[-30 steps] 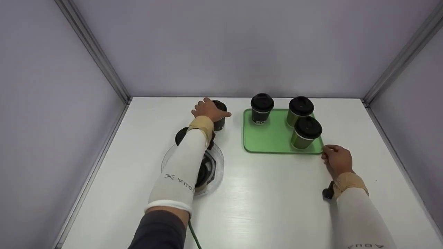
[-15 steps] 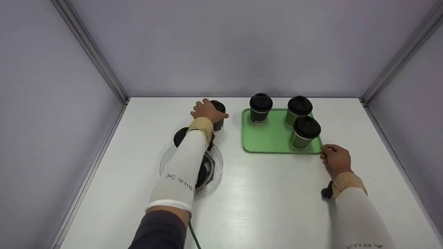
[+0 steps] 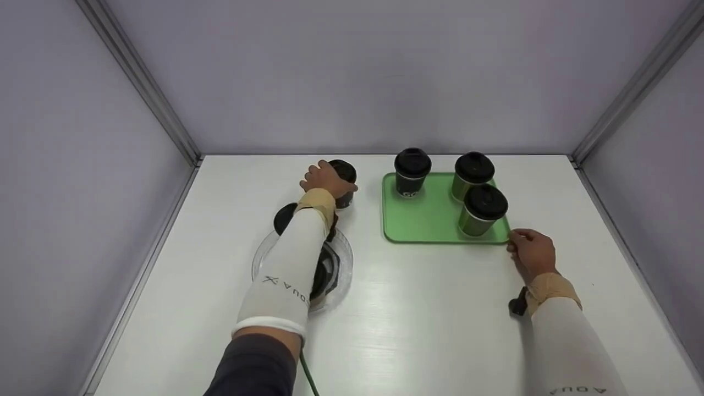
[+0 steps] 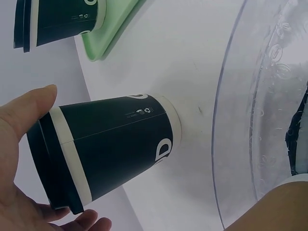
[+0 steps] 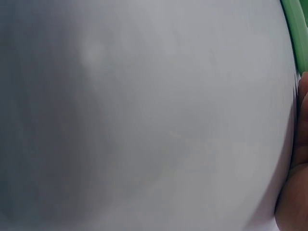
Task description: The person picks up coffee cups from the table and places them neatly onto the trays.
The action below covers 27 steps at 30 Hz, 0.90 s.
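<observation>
My left hand [image 3: 325,180] is spread loosely about the lid of a black paper cup [image 4: 115,139] standing left of the green tray [image 3: 423,225]. In the left wrist view the thumb [image 4: 36,103] lies at one side of the lid, and the fingertips are at the other with a little space beside the cup. My right hand [image 3: 534,252] pinches the tray's near right corner. The right wrist view shows just its fingers [image 5: 302,130] by the tray's edge. One black cup [image 3: 411,175] and two green cups [image 3: 478,220], all black-lidded, stand on the tray.
A clear round plastic dish [image 3: 344,275] stands under my left forearm, with dark-lidded things in and beside it partly hidden. A green cord [image 3: 309,374] runs to the front edge. Grey-lilac walls [image 3: 379,77] enclose the white table [image 3: 407,324].
The left thumb and fingers have drawn in closer about the cup's lid. The right hand stays at the tray corner. The whole view shifts slightly.
</observation>
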Motion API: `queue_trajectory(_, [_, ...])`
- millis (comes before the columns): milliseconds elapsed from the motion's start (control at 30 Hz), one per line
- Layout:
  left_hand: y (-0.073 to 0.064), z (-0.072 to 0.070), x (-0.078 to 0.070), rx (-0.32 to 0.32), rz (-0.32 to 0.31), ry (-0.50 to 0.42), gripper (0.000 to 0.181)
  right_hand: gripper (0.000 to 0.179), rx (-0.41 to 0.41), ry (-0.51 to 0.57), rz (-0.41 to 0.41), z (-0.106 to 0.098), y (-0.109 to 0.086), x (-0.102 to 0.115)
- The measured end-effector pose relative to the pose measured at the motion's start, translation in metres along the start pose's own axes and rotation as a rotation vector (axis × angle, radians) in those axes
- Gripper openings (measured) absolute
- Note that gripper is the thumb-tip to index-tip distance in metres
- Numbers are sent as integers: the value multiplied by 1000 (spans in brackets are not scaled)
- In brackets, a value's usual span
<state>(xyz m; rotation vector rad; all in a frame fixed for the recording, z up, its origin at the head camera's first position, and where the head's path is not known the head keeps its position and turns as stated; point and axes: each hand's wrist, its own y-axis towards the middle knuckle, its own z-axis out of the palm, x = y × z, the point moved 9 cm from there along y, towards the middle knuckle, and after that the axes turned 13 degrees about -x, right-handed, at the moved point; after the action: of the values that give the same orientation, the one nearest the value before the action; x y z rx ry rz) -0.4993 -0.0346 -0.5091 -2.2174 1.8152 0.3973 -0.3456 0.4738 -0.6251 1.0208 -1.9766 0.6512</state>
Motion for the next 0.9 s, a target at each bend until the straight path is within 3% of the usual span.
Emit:
queue_trajectory(433, [2, 2, 5, 1, 27, -34, 107, 45, 15, 17, 11, 5, -1, 6])
queue_trajectory(900, [-2, -30, -23, -122, 223, -135, 102, 44, -7, 1, 5, 3, 2, 7])
